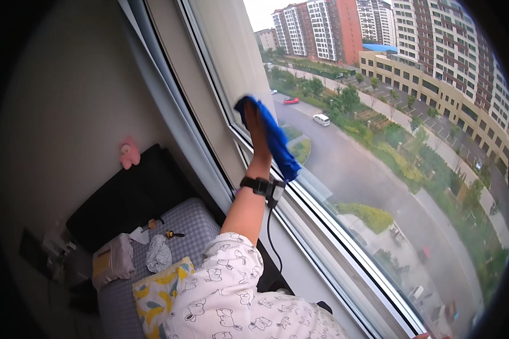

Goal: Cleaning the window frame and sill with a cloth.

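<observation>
My left hand (255, 127) is raised against the window glass (343, 169), holding a blue cloth (280, 146) that spreads under and beside the palm. The fingers point up, partly wrapped by the cloth. Around the wrist is a black strap (254, 184) with a small device (275, 193) and a black cable (271, 241) running down. Only a bit of my right hand (422, 336) shows at the bottom edge, by the window frame (364, 284); what it holds, if anything, is hidden.
A grey curtain (165, 97) hangs left of the window. The sill (305, 262) runs below it. At the left stands a bed with a black headboard (118, 190), a pink plush toy (129, 154), a banana-print pillow (159, 296) and crumpled fabric (158, 253).
</observation>
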Motion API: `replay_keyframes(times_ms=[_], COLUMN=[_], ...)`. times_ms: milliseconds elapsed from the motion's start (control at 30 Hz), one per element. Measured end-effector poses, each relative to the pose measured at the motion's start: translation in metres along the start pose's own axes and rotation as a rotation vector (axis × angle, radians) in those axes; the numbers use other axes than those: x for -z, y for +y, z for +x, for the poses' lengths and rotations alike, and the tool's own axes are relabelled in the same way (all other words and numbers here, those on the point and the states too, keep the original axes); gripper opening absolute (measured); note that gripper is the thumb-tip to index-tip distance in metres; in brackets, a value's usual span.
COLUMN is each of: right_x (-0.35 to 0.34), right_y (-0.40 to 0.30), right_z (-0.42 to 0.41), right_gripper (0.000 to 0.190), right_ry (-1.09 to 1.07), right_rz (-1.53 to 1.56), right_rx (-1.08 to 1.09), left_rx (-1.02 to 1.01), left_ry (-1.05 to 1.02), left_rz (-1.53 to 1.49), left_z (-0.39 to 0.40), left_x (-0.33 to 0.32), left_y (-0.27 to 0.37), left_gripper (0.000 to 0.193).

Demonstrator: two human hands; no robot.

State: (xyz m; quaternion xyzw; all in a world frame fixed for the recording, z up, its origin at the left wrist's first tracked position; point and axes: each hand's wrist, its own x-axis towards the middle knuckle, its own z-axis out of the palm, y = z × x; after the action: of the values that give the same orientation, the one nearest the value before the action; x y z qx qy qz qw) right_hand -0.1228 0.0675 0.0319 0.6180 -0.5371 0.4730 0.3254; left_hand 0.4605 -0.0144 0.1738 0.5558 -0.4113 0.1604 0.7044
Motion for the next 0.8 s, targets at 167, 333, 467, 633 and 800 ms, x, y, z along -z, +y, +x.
replay_keyframes(times_ms=[167, 333, 467, 633, 800], right_x=[-0.006, -0.001, -0.001, 0.002, 0.007], right_y=[0.009, 0.003, 0.000, -0.002, -0.006], right_z=[-0.009, -0.003, -0.002, 0.000, 0.006], right_gripper=[0.062, 0.063, 0.063, 0.061, 0.059], right_ry=[0.044, 0.033, 0.023, 0.042, 0.041], right_rz=[-0.004, -0.010, 0.018, -0.010, -0.136], right_rx=[0.035, 0.020, 0.010, 0.028, 0.065], left_rx=[0.133, -0.496, -0.290, 0.460, -0.334], left_ry=[0.043, -0.094, 0.022, 0.093, -0.129], left_rz=[0.169, 0.295, 0.015, -0.501, 0.303], left_z=[-0.128, -0.078, -0.010, -0.099, -0.118], left_x=[-0.042, -0.033, -0.014, -0.014, -0.034], left_y=[0.029, 0.052, 0.006, 0.000, 0.068], left_gripper=[0.059, 0.078, 0.059, 0.059, 0.073])
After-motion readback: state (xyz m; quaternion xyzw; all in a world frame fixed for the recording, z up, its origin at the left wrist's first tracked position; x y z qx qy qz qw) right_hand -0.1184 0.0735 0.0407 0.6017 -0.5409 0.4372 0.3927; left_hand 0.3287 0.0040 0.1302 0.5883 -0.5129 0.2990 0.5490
